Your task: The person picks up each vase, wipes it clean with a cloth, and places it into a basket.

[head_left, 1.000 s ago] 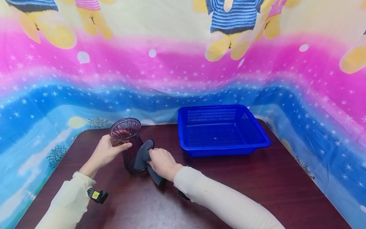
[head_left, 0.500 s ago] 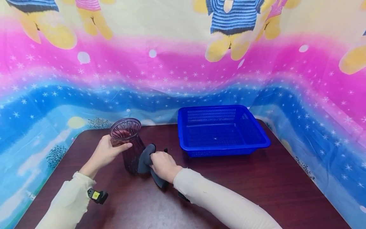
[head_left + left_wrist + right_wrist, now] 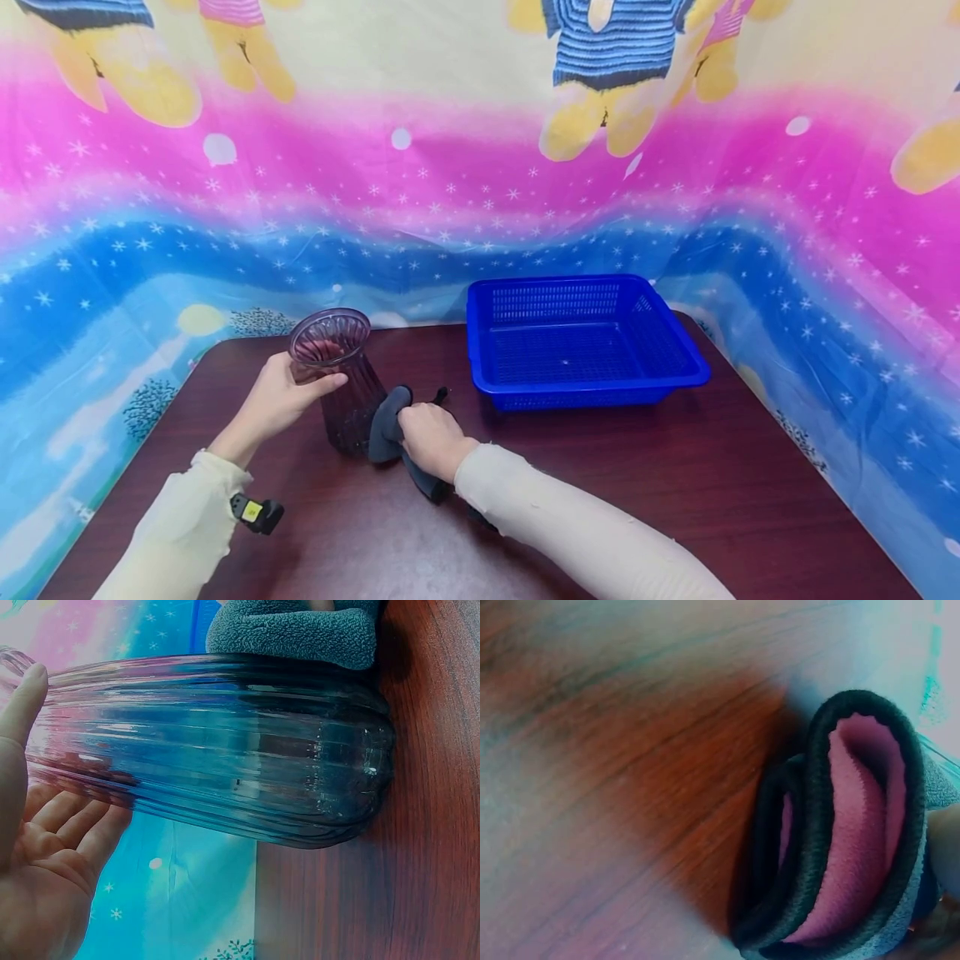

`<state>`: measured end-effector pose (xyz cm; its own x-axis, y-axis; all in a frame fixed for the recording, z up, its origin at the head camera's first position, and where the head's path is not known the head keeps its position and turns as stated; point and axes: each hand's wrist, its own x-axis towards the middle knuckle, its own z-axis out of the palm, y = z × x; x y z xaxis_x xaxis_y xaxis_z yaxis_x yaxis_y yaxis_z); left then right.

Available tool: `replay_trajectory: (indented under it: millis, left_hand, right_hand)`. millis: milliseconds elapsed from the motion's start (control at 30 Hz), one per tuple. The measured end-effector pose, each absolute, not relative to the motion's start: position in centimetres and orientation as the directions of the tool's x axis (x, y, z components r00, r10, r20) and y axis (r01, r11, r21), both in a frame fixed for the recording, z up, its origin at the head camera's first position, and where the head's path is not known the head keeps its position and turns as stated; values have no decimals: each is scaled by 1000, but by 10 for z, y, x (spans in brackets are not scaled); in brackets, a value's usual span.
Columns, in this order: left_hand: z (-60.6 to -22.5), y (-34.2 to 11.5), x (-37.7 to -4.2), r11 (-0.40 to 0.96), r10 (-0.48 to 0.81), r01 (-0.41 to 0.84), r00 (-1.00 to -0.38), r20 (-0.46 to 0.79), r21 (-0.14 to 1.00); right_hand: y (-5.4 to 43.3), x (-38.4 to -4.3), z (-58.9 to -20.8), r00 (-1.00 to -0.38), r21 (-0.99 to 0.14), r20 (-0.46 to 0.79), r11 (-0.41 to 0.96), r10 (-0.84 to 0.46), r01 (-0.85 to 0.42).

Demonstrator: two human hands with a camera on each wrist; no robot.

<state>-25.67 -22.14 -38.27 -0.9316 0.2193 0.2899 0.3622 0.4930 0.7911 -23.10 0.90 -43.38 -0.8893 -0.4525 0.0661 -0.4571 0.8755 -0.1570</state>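
One glass vase (image 3: 350, 404), left part of the desk (image 3: 600, 492): mouth up, long axis near upright; base contact unclear. Left hand (image 3: 281, 392), forearm reaching forward, grips its neck, thumb opposite fingers. Right hand (image 3: 431, 434), arm slanting in from the right, clutches one folded grey cloth (image 3: 385, 433) beside the vase's lower side. One blue basket (image 3: 577, 398) sits farther right.

Folded cloth (image 3: 855, 832), thick dark edging, pink inside; brown wood-grain tabletop (image 3: 630, 772) behind.
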Motion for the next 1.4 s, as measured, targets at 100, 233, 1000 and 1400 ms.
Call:
replay_trajectory:
  millis: [100,233,1000,1400]
  left_hand:
    - [-382,-221,-257,487,219,358,-933,286,797]
    - [-382,-221,-256,487,217,351,-935,279,800]
    - [-381,-220,-255,483,219,348,-936,274,803]
    - [-381,-220,-255,521,217,342,-939,266,782]
  right_hand:
    - [10,-233,-432,-887,-174,48,871,-458,-459]
    - [11,-235,-427,-884,-204,25,864,-466,-461]
    - [11,-237,-392,-875,-317,84,820,-476,-476]
    - [7,-236,-369,-869,-315,135,811,-476,-493]
